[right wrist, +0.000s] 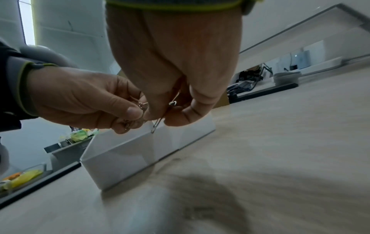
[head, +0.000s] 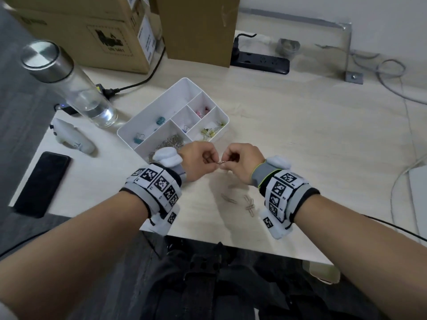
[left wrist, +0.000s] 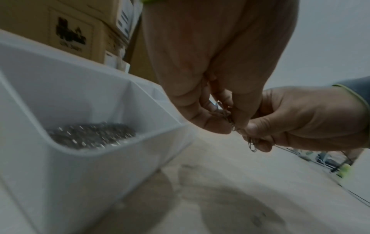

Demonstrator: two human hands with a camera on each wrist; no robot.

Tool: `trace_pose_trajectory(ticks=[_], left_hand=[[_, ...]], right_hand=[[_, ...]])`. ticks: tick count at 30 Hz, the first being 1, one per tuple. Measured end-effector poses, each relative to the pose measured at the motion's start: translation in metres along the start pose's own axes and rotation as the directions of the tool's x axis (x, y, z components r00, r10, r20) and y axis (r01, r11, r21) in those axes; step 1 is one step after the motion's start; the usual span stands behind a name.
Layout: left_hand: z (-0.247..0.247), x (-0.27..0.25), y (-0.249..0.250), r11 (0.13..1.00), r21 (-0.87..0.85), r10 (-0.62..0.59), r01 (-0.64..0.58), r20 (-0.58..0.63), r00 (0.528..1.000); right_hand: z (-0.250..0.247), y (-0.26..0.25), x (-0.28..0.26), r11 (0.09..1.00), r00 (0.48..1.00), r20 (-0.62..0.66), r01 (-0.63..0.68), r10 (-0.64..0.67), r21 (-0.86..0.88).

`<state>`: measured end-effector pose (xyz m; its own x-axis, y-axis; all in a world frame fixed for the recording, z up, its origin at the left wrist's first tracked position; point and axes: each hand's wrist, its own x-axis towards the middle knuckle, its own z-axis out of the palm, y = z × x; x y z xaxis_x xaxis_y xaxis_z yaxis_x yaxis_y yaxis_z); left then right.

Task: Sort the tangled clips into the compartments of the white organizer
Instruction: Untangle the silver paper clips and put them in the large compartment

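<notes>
Both hands meet above the table just in front of the white organizer (head: 151, 105). My left hand (head: 213, 163) and right hand (head: 227, 163) pinch a small tangle of silver paper clips (head: 221, 162) between thumbs and fingertips. In the left wrist view the linked clips (left wrist: 230, 120) hang between the two hands. The right wrist view shows one clip (right wrist: 158, 125) sticking down from the right hand's pinch. The organizer holds silver paper clips (head: 171, 142), teal binder clips (head: 159, 120), pink ones (head: 201, 111) and yellow ones (head: 211, 131) in separate compartments. A few loose clips (head: 249, 205) lie on the table near me.
A glass bottle (head: 69, 82) with a metal cap stands left of the organizer, with a white device (head: 71, 138) and a black phone (head: 41, 183) nearer. Cardboard boxes (head: 92, 31) and a power strip (head: 261, 62) line the back. Cables (head: 392, 72) run along the right.
</notes>
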<state>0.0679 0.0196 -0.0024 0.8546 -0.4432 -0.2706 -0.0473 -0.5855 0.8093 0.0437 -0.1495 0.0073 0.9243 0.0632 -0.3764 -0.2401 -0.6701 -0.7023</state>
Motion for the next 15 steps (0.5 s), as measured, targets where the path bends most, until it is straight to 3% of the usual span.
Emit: trace_pose_trajectory(ticks=[9,13,15], left_hand=[[-0.082,-0.018,-0.024,0.997,0.057,-0.051,0.059,-0.13,0.99],[-0.09,-0.022,-0.045,0.955,0.237,-0.148,0.18,-0.148,0.978],[-0.09,-0.024,-0.05,0.948,0.245,-0.171,0.203,-0.144,0.975]], right_hand=[[0.047,-0.071,0.042,0.993,0.997,-0.027,0.071,-0.069,0.092],[0.065,-0.084,0.053,0.999,0.999,0.011,0.033,-0.033,0.005],[0.069,-0.084,0.055,0.998,0.999,0.041,0.023,-0.02,-0.066]])
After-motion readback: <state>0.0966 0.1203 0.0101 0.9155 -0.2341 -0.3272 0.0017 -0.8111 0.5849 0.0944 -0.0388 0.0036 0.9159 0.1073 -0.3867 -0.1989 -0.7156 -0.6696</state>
